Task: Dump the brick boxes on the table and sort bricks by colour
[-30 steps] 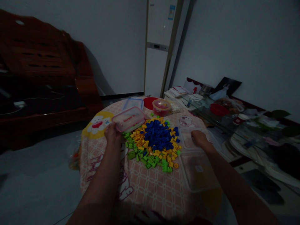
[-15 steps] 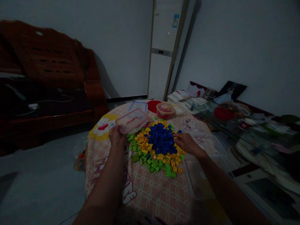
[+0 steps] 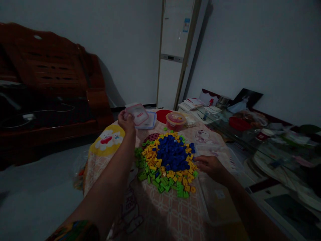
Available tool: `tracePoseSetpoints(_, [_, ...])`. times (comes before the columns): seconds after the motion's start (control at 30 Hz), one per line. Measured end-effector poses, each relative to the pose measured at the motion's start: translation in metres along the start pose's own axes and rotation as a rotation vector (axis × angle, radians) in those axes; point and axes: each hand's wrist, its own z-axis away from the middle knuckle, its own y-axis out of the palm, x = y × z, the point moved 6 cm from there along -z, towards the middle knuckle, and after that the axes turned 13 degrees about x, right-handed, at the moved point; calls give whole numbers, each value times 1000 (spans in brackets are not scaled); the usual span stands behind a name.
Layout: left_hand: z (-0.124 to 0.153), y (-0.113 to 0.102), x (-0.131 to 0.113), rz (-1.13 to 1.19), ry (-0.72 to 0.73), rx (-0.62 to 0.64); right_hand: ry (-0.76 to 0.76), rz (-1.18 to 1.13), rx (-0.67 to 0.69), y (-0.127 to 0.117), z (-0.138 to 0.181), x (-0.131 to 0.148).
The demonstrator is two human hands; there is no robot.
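A heap of small toy bricks lies on a round table with a pink patterned cloth: blue ones on top, yellow and green around. My left hand is stretched to the far side of the table and grips a clear lid with a pink rim, held tilted above a blue-rimmed lid. My right hand rests at the right edge of the heap, fingers curled against the bricks; what they hold, if anything, is hidden.
A round red-lidded tub and a red lid stand behind the heap. Clear empty boxes lie at the table's right. A cluttered glass table is at right, a dark wooden sofa at left, a white standing unit behind.
My left hand has lifted the pink-rimmed lid from beside the heap and carried it to the far side of the table. My right hand moved from the clear box to the heap's right edge.
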Motion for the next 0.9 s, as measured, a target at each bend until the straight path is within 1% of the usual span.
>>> tracePoseSetpoints(0.07, [-9, 20, -15, -67, 168, 154, 2, -20, 1, 2, 6, -5])
tracePoseSetpoints(0.13, [-10, 39, -20, -125, 252, 346, -4, -39, -3, 4, 11, -9])
tracePoseSetpoints(0.2, [-3, 52, -16, -237, 280, 505, 1, -49, -24, 4, 11, -10])
tracePoseSetpoints(0.3, [14, 60, -1, -473, 284, 653, 29, -48, -84, 0, 3, -10])
tracePoseSetpoints(0.37, [28, 63, 8, -596, 283, 747, 28, -36, -116, -2, -11, -7])
tracePoseSetpoints(0.43, [44, 65, 9, -652, 289, 839, 10, 0, -122, -1, -30, -4])
tracePoseSetpoints(0.5, [61, 67, 2, -649, 297, 903, 11, 62, -95, 3, -53, -2])
tracePoseSetpoints(0.57, [81, 68, -9, -634, 302, 973, 56, 105, -43, 12, -77, -1])
tracePoseSetpoints(0.67, [115, 64, -23, -609, 261, 1102, 125, 166, 34, 29, -110, 9])
tracePoseSetpoints(0.73, [138, 60, -29, -609, 244, 1205, 104, 200, 60, 40, -128, 23])
tracePoseSetpoints(0.8, [158, 53, -31, -592, 237, 1281, 44, 213, 71, 50, -142, 40])
tracePoseSetpoints(0.9, [177, 40, -29, -582, 214, 1346, -50, 237, 85, 65, -154, 58])
